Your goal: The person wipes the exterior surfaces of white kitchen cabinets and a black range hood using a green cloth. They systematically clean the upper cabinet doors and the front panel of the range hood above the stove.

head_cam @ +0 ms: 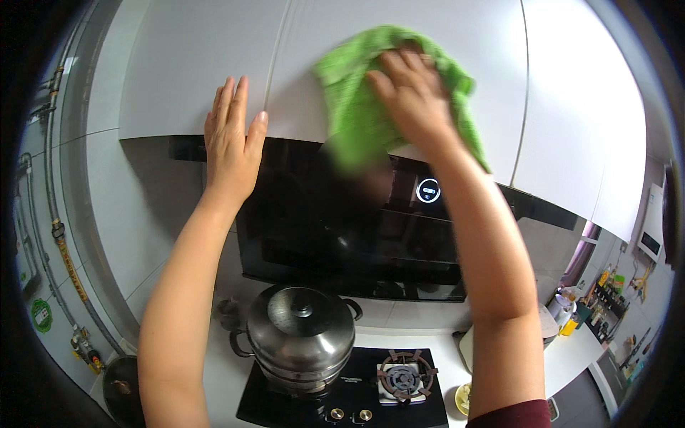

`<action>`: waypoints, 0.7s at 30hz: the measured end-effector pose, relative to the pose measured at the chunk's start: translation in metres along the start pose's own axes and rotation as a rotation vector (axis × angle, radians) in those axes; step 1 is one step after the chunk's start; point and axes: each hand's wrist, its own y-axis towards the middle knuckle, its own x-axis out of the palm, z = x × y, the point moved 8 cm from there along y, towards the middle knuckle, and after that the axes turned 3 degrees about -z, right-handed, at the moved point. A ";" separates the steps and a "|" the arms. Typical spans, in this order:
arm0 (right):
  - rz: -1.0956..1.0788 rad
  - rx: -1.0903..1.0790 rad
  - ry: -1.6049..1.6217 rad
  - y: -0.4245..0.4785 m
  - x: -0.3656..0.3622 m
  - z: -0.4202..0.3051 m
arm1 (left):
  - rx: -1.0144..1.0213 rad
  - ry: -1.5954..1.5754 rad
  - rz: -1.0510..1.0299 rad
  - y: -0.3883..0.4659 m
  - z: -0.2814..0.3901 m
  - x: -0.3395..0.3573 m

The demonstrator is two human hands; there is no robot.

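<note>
My right hand (417, 101) presses a green cloth (350, 101) against the white cabinet doors (198, 59) above the range hood. The cloth is spread out under my palm, and its lower corner hangs blurred in front of the black range hood (321, 235). Near the lower edge of the left door is my left hand (233, 144), empty, palm towards the front and fingers pointing up. Whether it touches the door I cannot tell. A round display (428, 190) glows on the hood, just left of my right forearm.
Below, a lidded steel pot (302, 337) stands on the left of a black gas hob (348, 406); the right burner (404, 377) is bare. A small yellow bowl (463, 398) sits beside the hob. Pipes (51, 176) run down the left wall. Bottles (602, 305) crowd the right counter.
</note>
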 end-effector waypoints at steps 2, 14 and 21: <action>-0.075 0.127 -0.160 -0.009 -0.034 0.063 | -0.003 0.024 -0.033 0.009 0.001 0.022; 0.457 0.492 0.458 -0.120 -0.189 0.405 | 0.045 0.284 0.128 0.009 0.025 0.057; 0.227 0.889 0.247 -0.028 -0.091 0.244 | 0.055 0.400 0.154 0.009 0.021 0.038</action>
